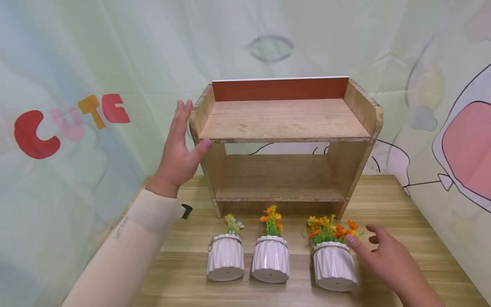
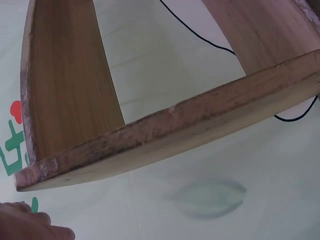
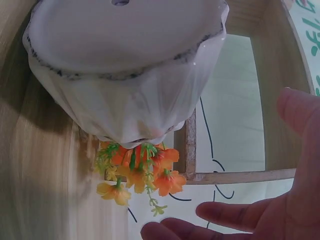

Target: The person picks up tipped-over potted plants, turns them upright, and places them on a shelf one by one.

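A small two-tier wooden shelf [image 1: 284,119] stands on the table. My left hand [image 1: 178,155] is at its left side panel, fingers up and thumb spread over the front edge; I cannot tell if it touches. In the left wrist view, only fingertips [image 2: 35,225] show beside the shelf's wooden panel [image 2: 165,122]. My right hand [image 1: 389,258] is beside the right-hand white flowerpot [image 1: 334,266], thumb and fingers apart, holding nothing. This pot has orange and yellow flowers [image 1: 330,228] and lies on its side, base with a hole facing me.
Two more white flowerpots lie in front of the shelf: the left pot [image 1: 225,258] with pale flowers, the middle pot [image 1: 270,260] with orange flowers. The wood-grain table [image 1: 184,273] meets printed fabric walls [image 1: 153,51] at the back and sides.
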The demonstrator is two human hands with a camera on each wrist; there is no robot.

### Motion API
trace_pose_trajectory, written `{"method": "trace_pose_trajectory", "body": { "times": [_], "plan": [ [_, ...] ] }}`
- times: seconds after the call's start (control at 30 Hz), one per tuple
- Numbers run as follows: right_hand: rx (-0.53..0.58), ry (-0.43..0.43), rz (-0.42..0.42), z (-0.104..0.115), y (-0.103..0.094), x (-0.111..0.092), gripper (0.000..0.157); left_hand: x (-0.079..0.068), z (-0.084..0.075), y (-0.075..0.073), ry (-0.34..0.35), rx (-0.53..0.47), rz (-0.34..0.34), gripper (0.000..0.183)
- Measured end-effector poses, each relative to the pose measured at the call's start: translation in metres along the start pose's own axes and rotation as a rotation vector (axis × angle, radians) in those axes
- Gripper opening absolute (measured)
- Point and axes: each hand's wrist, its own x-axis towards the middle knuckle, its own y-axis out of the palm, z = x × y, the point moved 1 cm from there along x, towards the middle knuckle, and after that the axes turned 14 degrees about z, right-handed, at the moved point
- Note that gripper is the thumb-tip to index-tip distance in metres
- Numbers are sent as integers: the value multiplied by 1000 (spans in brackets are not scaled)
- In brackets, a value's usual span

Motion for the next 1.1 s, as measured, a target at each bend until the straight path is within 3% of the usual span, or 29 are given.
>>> {"method": "trace_pose_trajectory", "body": {
  "times": [0.2,0.37,0.6,1.1],
  "plan": [
    [40,24,40,-2,5,5,86,10,6,-5,-19,-82,-11,84],
    [91,-6,94,-4,15,8,71,18,11,-10,-53,-147,-16,78],
    [122,-35,132,-3,28,11,66,30,16,-11,-82,-276,3,71],
    [272,-8,177,-2,44,12,68,48,23,-6,-140,-281,35,64]
  ]
}}
